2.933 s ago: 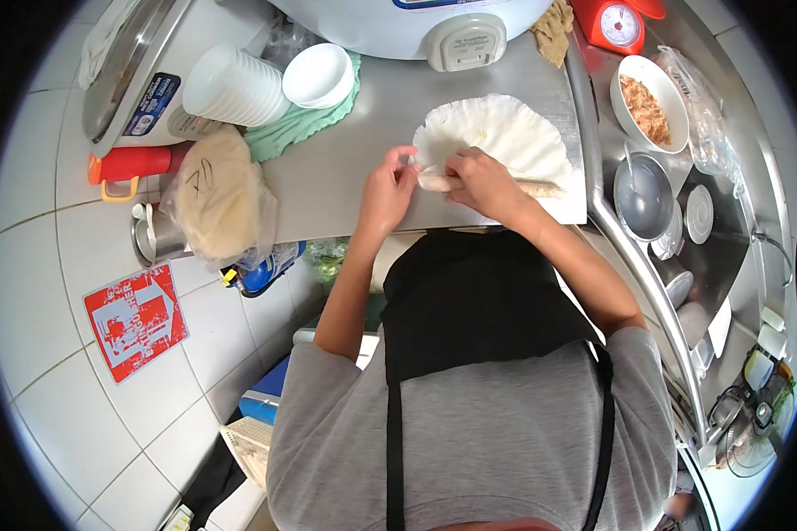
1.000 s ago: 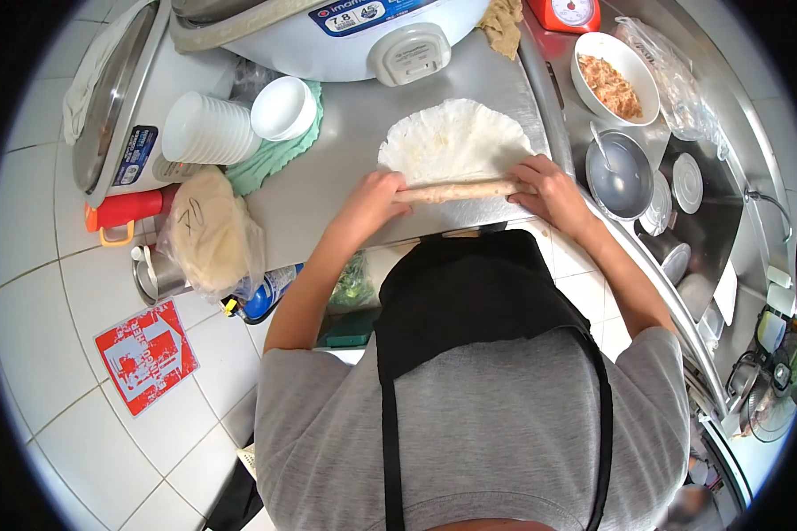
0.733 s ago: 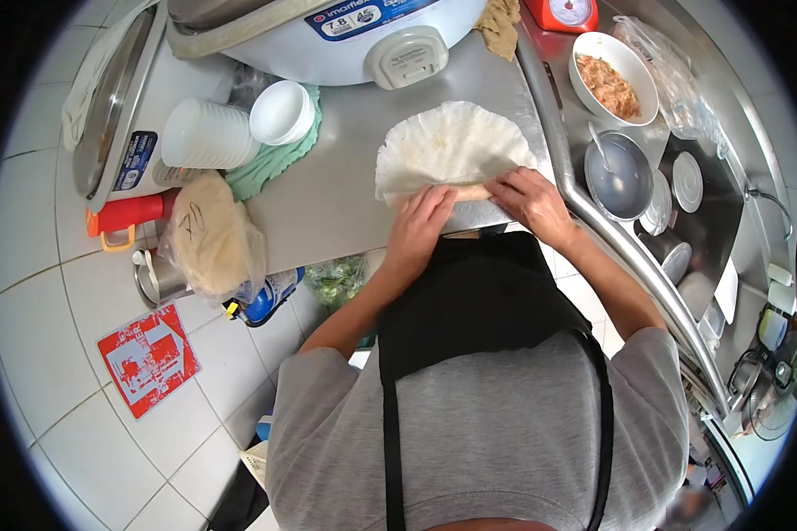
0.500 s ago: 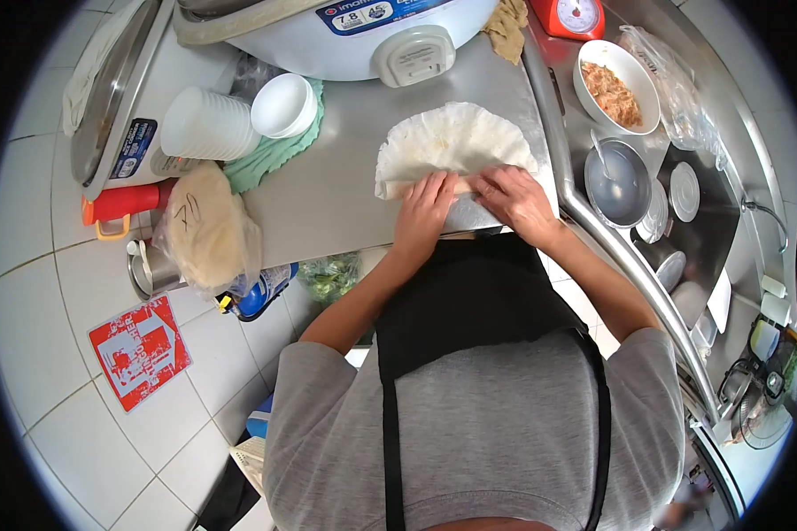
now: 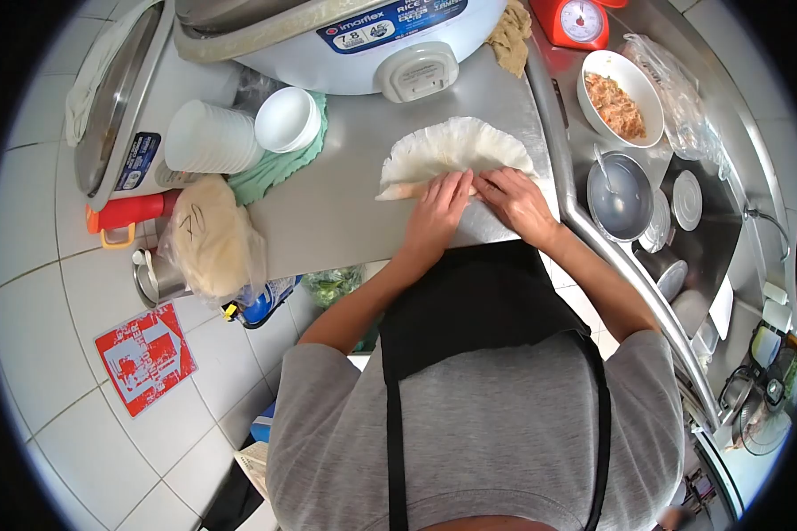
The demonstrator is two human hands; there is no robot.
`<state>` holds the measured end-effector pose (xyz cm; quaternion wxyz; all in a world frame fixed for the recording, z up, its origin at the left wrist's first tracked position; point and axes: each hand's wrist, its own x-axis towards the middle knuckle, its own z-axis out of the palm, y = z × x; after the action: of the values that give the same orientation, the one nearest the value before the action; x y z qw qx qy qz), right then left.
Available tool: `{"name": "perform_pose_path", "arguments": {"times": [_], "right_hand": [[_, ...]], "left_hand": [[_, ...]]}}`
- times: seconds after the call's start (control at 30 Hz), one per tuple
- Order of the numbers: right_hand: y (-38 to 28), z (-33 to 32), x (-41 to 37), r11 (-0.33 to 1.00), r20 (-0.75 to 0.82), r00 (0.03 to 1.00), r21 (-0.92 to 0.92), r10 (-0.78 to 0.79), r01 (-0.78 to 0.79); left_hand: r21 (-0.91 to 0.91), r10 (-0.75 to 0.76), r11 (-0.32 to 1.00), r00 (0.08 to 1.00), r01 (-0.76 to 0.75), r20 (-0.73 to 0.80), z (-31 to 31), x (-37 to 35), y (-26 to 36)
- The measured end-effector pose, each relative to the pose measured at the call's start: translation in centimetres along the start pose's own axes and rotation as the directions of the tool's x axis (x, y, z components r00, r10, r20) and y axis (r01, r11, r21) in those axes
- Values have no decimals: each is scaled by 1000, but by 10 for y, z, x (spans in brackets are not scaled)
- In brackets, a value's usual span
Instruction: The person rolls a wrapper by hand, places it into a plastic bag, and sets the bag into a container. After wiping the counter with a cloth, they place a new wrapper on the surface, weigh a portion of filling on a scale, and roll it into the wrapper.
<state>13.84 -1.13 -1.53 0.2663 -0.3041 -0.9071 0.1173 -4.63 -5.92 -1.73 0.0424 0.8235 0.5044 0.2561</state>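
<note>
A round, off-white spring roll wrapper (image 5: pixel 456 146) lies on the steel table, its far edge ruffled and its near edge turned into a roll. My left hand (image 5: pixel 443 208) presses curled fingers over the middle of the rolled edge. Beside it, my right hand (image 5: pixel 514 202) closes its fingers on the right part of the roll. The fingertips of both hands nearly meet. A pinkish piece of the roll shows left of my left hand; the rest is hidden under my fingers.
A white bowl (image 5: pixel 620 97) of orange-pink shredded filling stands right, above a grey bowl (image 5: pixel 618 196) with a spoon. A red scale (image 5: pixel 580 22) is behind. Leftward are stacked white bowls (image 5: pixel 288 119), a green cloth (image 5: pixel 274 170), bagged wrappers (image 5: pixel 211 237) and a rice cooker (image 5: pixel 336 53).
The near edge of the wrapper has rolled farther away from me, so less flat sheet shows. My left hand has shifted right, closer to my right hand. The whole view has moved slightly.
</note>
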Motion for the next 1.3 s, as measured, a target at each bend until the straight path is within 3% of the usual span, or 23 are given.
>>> {"name": "perform_pose_path", "arguments": {"times": [0.17,0.37,0.57,0.8,0.9,0.97,1.03,1.1,1.17,1.2,1.3], "right_hand": [[-8,-9,11,999,-39,999,-41,29,-30],[10,-1,9,1000,21,1000,-30,2,-2],[10,-16,10,997,8,1000,-75,16,-15],[21,-18,11,997,107,994,-77,-9,17],[19,-31,13,998,128,990,7,55,-56],[25,-54,-7,983,-67,986,-95,152,-158],[23,-84,-42,821,-146,877,-310,458,-480],[28,-94,-91,640,-96,825,-583,557,-500],[24,-95,-128,645,122,698,-519,705,-561],[29,-90,-144,665,67,754,-527,653,-529],[28,-125,-115,629,159,626,-399,764,-667]], "left_hand": [[17,-19,1000,995,17,101,7,2,-7],[-43,14,999,999,-16,-45,3,14,-8],[-68,24,997,999,-21,46,8,14,-20],[-94,35,995,999,-36,-15,5,22,-13],[-92,33,995,999,-33,2,11,20,-15],[-85,47,995,998,-44,35,12,22,-21],[-76,40,996,999,-37,30,11,23,-19],[-64,17,998,999,-15,33,12,22,-16],[-49,-6,999,999,8,40,13,22,-15],[-58,-7,998,1000,9,24,14,21,-15],[-80,-2,997,1000,1,-18,19,19,-17]]}}
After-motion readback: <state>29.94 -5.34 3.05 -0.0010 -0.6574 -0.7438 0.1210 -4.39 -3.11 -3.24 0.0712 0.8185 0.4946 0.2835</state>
